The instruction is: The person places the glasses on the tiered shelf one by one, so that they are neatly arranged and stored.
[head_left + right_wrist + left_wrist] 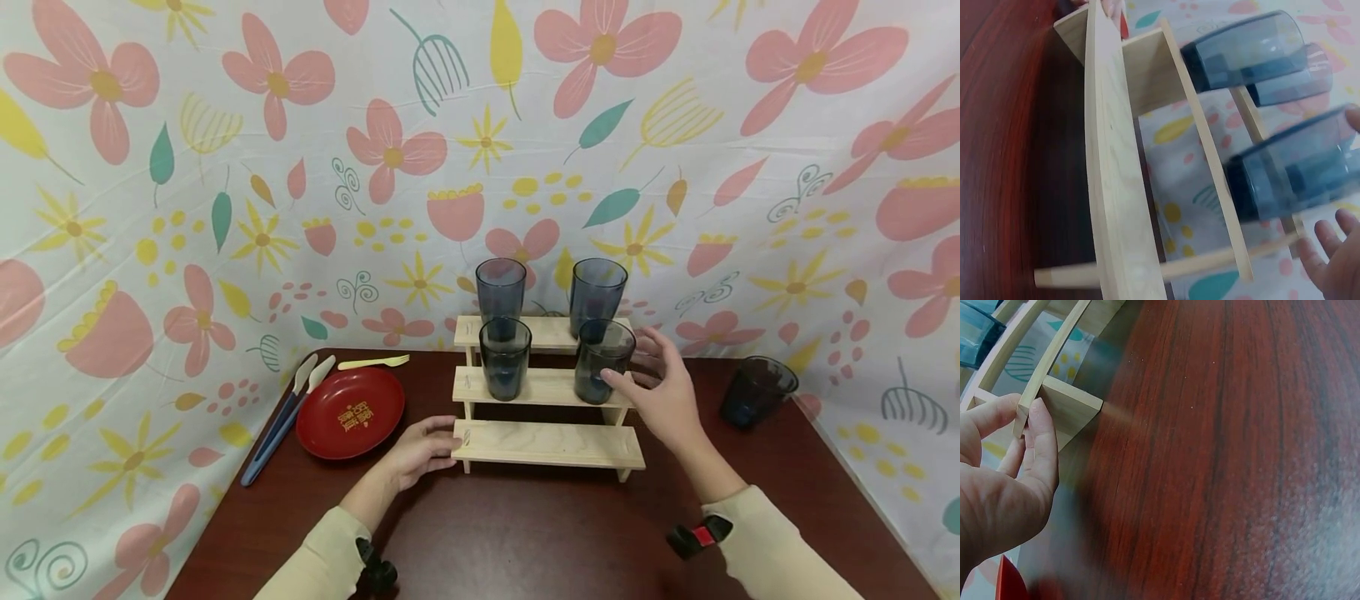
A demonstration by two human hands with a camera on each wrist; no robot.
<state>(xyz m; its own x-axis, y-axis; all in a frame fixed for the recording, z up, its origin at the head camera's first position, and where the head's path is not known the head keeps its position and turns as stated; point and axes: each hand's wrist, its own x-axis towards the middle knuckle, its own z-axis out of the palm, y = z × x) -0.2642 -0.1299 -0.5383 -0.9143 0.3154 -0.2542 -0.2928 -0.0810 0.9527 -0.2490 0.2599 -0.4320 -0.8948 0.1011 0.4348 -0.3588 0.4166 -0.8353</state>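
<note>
A three-tier wooden step rack (551, 444) stands on the table. My left hand (420, 454) pinches the left end of its lowest step (1034, 381) between thumb and fingers. On the middle step are two dark tinted glasses, a left one (505, 362) and a right one (597, 371), both upright. My right hand (671, 396) is around the right side of that right glass, thumb in front, fingers spread. In the right wrist view the fingers (1316, 259) stand apart from the glass (1291, 169); thumb contact is unclear. Two bluish glasses (501, 287) (597, 292) occupy the top step.
Another dark glass (757, 392) stands on the table to the right. At left lie a red plate (315, 417), a yellow fork (373, 362) and two blue-handled knives (279, 429). A flower-patterned cloth (390, 242) hangs behind the table (525, 533).
</note>
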